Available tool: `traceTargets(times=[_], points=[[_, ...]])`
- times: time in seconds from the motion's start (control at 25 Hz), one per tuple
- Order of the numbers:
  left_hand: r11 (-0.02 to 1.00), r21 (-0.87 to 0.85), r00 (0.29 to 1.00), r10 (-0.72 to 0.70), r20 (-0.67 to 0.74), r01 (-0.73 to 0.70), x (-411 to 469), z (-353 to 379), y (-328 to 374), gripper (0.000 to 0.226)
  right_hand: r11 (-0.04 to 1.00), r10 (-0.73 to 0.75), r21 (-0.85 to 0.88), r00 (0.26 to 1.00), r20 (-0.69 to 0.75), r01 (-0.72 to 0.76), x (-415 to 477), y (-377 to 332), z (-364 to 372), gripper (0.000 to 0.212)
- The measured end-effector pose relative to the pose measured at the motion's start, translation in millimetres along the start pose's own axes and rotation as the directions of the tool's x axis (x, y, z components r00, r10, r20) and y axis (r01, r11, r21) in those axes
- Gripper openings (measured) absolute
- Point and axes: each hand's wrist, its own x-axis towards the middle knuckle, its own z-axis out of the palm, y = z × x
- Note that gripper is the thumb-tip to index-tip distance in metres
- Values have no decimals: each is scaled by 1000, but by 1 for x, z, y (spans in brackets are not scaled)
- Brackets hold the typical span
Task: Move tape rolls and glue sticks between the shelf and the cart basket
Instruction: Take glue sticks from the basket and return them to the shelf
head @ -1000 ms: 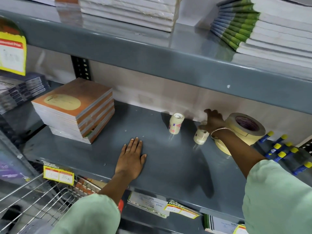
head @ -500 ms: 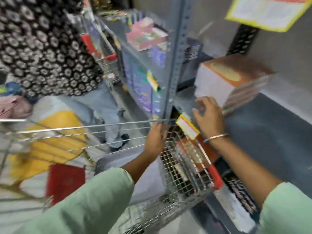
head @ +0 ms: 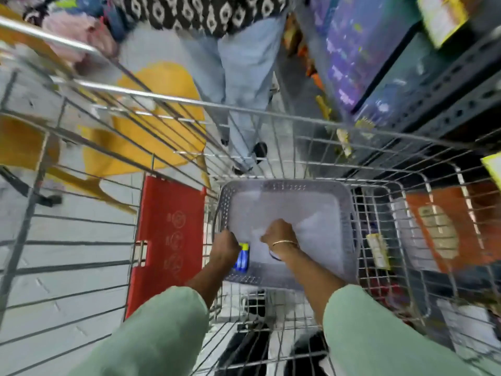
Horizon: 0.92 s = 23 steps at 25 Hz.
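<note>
Blue glue sticks (head: 242, 258) with yellow caps lie at the near left corner of the grey plastic basket (head: 352, 229), which sits inside the wire cart (head: 271, 109). The left hand (head: 225, 246) is curled just over them, touching; whether it grips them I cannot tell. The right hand (head: 279, 234), a bangle at its wrist, is closed low in the basket; what it holds is hidden. The shelf (head: 447, 104) stands to the right of the cart.

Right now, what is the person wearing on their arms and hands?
Both arms have loose pale green sleeves that end near the elbow. The right hand has a thin gold bangle at the wrist. The left hand is bare; any ring is hidden.
</note>
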Motion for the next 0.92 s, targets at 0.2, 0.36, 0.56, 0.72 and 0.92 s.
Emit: traceTargets(times=[0.2,0.36,0.56,0.72,0.92], points=[[996,-71,998,-54,-26,52,8,36,-20,15,994,83,-73,996,-18,-84,18,7,59,29],[999,-32,1000,-15,-19,15,10,51,-22,17,987,92,-127,995,-30,-95,25,7,73,28],[997,-81,991,-25,-131,14,7,60,-25,14,978,130,-155,989,-67,-139,29,11,86,25],[995,-94,988,-43,-149,29,6,60,-29,14,983,111,-136,991,-69,-119,29,11,89,23],[986,-158,986,-82,-148,58,14,64,-35,13,989,124,-74,990,-72,-129,31,7,90,25]])
